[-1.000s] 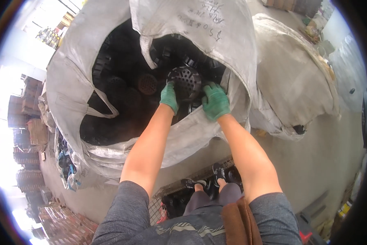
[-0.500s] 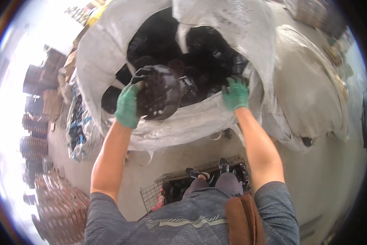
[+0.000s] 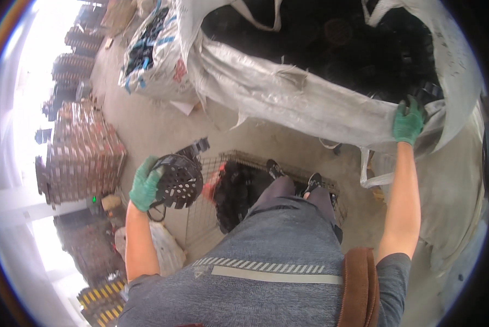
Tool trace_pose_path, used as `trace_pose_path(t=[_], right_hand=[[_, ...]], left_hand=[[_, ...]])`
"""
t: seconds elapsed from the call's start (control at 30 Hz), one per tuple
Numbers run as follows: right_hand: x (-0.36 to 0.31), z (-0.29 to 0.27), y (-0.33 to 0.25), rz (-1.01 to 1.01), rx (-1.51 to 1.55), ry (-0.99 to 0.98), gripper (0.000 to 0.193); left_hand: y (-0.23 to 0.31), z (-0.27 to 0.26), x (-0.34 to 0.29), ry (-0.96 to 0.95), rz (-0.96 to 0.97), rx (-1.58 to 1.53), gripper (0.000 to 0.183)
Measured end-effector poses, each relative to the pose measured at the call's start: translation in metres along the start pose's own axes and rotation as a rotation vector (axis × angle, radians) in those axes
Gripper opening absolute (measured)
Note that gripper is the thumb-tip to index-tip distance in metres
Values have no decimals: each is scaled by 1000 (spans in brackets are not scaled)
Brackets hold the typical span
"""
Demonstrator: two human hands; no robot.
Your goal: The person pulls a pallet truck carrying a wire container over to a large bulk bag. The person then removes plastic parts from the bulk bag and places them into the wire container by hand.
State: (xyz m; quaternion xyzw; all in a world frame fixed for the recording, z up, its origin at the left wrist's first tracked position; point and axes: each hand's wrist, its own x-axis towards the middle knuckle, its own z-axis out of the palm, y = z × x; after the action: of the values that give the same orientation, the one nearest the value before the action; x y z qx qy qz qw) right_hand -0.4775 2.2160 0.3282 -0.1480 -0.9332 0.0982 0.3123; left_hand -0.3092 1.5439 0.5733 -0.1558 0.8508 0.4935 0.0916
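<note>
My left hand (image 3: 146, 184), in a green glove, is closed on a black round plastic part (image 3: 179, 182) full of holes. A narrow black piece sticks up from the part's upper side. It is held out to the left, above a wire mesh basket (image 3: 201, 204) and clear of the white bulk bag (image 3: 288, 98). My right hand (image 3: 409, 122), also green-gloved, rests on the bag's near rim with its fingers stretched over the edge. Inside the bag's opening lie dark plastic parts (image 3: 413, 60), mostly too dim to tell apart.
Black parts (image 3: 239, 188) fill the mesh basket by my feet. A smaller white bag (image 3: 165, 60) with black and blue things stands at the upper left. Stacked brown-grey crates (image 3: 84, 152) line the left side. Another large pale bag (image 3: 451, 180) is at the right.
My left hand has carried the round black part out from over the bag, down and to the left. The view has turned left; my right hand is still at the bag's rim.
</note>
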Motion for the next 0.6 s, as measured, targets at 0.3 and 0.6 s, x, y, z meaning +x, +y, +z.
trace_pose_path(t=[0.3,0.6], right_hand=[[-14,0,19,-10,-92,-101,36],[1,-22,-22,29,-85,-141,37]], left_hand=[[-328,-28,-25,180,-421,708,39],[-279,71,41,378,-265,-443,21]])
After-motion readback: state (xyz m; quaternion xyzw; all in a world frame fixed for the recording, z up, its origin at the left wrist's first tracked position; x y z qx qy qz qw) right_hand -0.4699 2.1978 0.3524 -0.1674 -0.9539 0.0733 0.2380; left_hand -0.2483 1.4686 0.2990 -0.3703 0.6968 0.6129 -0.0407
